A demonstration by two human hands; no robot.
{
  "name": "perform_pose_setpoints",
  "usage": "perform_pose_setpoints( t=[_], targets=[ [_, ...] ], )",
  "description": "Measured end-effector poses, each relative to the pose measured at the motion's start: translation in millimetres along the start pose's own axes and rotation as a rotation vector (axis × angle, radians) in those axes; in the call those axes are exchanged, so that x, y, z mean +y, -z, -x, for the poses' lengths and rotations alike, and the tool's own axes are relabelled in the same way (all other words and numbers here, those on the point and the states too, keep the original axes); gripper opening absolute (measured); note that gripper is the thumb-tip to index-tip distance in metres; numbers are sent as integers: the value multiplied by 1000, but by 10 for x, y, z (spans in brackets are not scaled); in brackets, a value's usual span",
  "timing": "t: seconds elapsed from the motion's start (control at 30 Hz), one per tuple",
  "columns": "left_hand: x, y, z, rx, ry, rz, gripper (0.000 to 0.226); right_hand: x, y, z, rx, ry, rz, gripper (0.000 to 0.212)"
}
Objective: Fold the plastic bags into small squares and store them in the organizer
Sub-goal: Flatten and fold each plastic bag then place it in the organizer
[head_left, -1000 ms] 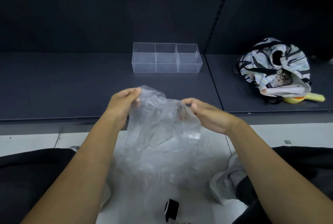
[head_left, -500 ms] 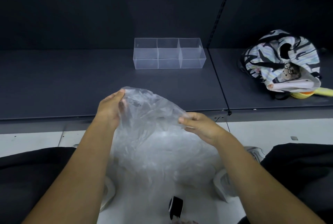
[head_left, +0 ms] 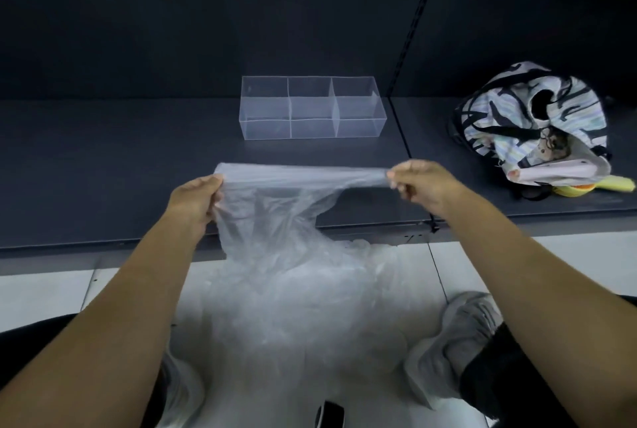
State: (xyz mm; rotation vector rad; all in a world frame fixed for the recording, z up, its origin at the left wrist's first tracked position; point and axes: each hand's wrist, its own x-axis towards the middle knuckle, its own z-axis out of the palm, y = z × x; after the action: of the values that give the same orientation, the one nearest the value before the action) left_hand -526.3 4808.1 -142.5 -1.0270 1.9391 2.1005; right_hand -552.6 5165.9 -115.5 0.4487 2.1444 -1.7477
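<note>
The left hand (head_left: 196, 202) is closed on one end of a clear plastic bag (head_left: 286, 221), fingers curled round the film; the other end is pinched by the right hand (head_left: 424, 184). The bag's upper edge is pulled taut between the two hands, and the rest is left hanging crumpled below them, down toward the pale floor (head_left: 41, 293) in front of the person's grey shoe (head_left: 458, 334).

The step in hand is judged to be the straightening of the bag before any fold is made; no crease can be seen yet. A flat surface is called for next: the film should be laid out and smoothed, then halved repeatedly until a small square is reached.

The clear three-compartment organizer (head_left: 310, 107) is set beyond the hands on the dark shelf (head_left: 120, 169), well apart from them, and nothing is seen in its compartments. Between the hands and the organizer a bare stretch of shelf is offered, with more to the left of the left hand. The shelf's front edge runs just below the hands, so film laid too near may slide off. To the right of the right hand a patterned fabric bag (head_left: 531, 121) is slumped, with something yellow (head_left: 599, 184) tucked beneath it; that side is tighter.
</note>
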Motion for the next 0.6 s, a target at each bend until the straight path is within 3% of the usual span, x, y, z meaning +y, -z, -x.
perform_pose_setpoints(
  t=[0.2, 0.23, 0.3, 0.43, 0.6],
  targets=[
    [151, -297, -375, 74, 82, 143, 13, -340, -136, -474, 318, 137, -90, 22],
    [129, -293, -419, 75, 115, 145, 14, -295, -179, -468, 329, 149, -50, 22],
    [18, -239, -488, 38, 177, 117, 37, -90, -284, -380, 250, 147, 57, 11],
    [-307, -40, -431, -21, 270, 20, 69, 480, -484, -10, 20, -12, 170, 15],
    [-562, 150, -242, -67, 333, -73, 63, 853, -763, 336, 157, -362, 28, 44]
  ],
)
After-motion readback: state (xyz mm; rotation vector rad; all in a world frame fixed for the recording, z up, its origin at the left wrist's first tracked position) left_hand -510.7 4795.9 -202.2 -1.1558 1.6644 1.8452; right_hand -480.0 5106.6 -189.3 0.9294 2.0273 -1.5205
